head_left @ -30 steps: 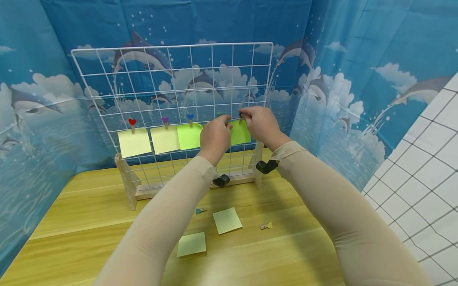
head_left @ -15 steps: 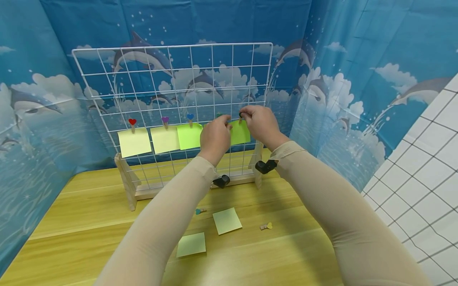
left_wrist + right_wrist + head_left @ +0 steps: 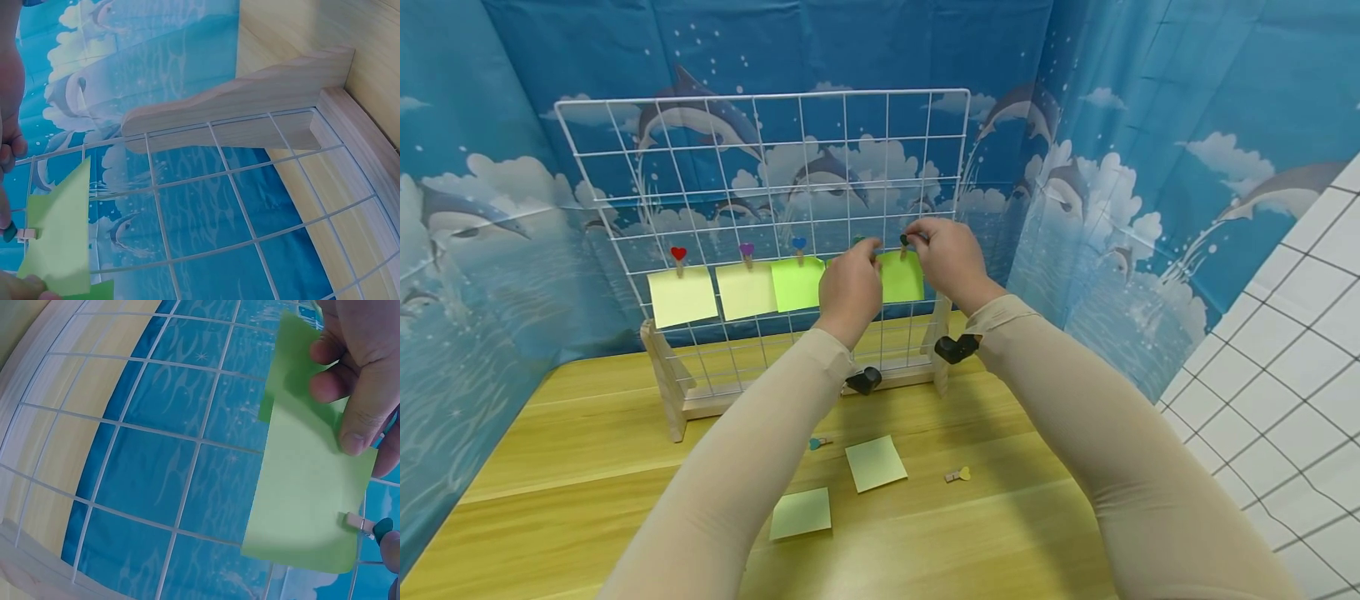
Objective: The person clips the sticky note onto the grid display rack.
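My right hand (image 3: 951, 254) pinches a small wooden clothespin (image 3: 357, 522) with a dark green heart between thumb and finger. The clothespin sits over the edge of a green sticky note (image 3: 901, 279) against the white wire grid rack (image 3: 820, 187). At that note's left side, my left hand (image 3: 852, 287) holds its edge, with the thumb (image 3: 356, 434) across the front in the right wrist view. Part of another green note shows beyond it there. Behind my left fingers a green heart (image 3: 859, 240) is mostly hidden.
Left along the grid hang two pale yellow notes (image 3: 682, 297) and a bright green note (image 3: 796, 285), under red, purple and blue heart clothespins. On the wooden table (image 3: 587, 467) lie two sticky notes (image 3: 876, 463), a teal heart clothespin (image 3: 820, 443) and a yellow heart clothespin (image 3: 958, 475).
The grid's upper left corner has shifted slightly to the right. Both hands stay almost in place, the right one a touch higher, still at the clothespin and the green note.
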`<state>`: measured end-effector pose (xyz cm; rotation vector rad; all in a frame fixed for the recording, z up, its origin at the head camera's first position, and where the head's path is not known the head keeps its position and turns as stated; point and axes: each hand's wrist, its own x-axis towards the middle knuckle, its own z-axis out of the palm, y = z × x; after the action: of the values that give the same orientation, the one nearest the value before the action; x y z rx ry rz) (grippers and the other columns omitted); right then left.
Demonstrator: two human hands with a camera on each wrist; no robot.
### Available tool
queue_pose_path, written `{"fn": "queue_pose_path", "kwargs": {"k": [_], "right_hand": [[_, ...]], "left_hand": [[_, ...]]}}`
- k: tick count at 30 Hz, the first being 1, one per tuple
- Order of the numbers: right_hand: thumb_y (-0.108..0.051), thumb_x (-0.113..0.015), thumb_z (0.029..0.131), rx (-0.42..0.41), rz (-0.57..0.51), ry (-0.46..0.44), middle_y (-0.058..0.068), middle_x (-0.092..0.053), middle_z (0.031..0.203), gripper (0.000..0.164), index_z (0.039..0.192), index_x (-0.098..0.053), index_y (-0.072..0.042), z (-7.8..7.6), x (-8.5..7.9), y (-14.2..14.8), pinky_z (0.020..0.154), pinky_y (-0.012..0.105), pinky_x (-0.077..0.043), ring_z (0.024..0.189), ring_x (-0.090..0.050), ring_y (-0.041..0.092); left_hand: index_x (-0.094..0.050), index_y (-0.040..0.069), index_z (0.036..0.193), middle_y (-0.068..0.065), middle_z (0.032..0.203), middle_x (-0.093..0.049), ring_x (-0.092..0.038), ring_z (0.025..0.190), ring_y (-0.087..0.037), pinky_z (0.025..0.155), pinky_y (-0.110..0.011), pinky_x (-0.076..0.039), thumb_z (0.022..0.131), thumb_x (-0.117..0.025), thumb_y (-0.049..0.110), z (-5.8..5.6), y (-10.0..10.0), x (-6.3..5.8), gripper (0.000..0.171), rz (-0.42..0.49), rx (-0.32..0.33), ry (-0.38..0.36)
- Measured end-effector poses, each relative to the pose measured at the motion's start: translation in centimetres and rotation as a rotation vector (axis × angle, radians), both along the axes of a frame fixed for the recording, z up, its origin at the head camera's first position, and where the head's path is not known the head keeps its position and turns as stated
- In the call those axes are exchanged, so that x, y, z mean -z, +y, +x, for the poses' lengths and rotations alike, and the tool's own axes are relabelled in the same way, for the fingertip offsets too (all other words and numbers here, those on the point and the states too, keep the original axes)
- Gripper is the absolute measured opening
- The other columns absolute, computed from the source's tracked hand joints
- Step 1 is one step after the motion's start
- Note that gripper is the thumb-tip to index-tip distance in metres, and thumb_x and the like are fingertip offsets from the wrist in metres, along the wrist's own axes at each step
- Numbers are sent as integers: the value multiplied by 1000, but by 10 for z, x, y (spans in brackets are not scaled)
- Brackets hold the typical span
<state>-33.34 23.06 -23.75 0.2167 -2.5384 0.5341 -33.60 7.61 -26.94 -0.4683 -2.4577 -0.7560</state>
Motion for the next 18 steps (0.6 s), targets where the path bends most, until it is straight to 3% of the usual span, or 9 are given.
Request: {"fn": "queue_pose_path", "kwargs": {"k": [9, 14, 18], "right_hand": [[-29, -46, 98, -10, 21, 36, 0, -66, 114, 27, 117, -65, -22, -4, 4, 2, 57, 30, -42, 64, -56, 12], [-29, -47, 98, -27, 23, 44, 0, -66, 115, 27, 117, -65, -23, -4, 4, 3, 58, 30, -43, 69, -58, 11], [-29, -46, 98, -38, 39, 44, 1, -65, 116, 28, 119, -64, -22, -2, 3, 3, 56, 30, -41, 65, -57, 13]], "left_hand": [[-53, 20, 130, 2, 106, -67, -54, 55, -12, 45, -29, -41, 96, -50, 22, 1, -3, 0, 34, 29, 34, 23], [-54, 20, 129, 2, 111, -62, -59, 72, -12, 51, -27, -45, 94, -54, 23, 5, -7, -1, 35, 4, 49, 45], [-53, 21, 129, 2, 110, -60, -56, 72, -12, 52, -27, -45, 93, -57, 26, 9, -12, -2, 37, -31, 55, 50]]}}
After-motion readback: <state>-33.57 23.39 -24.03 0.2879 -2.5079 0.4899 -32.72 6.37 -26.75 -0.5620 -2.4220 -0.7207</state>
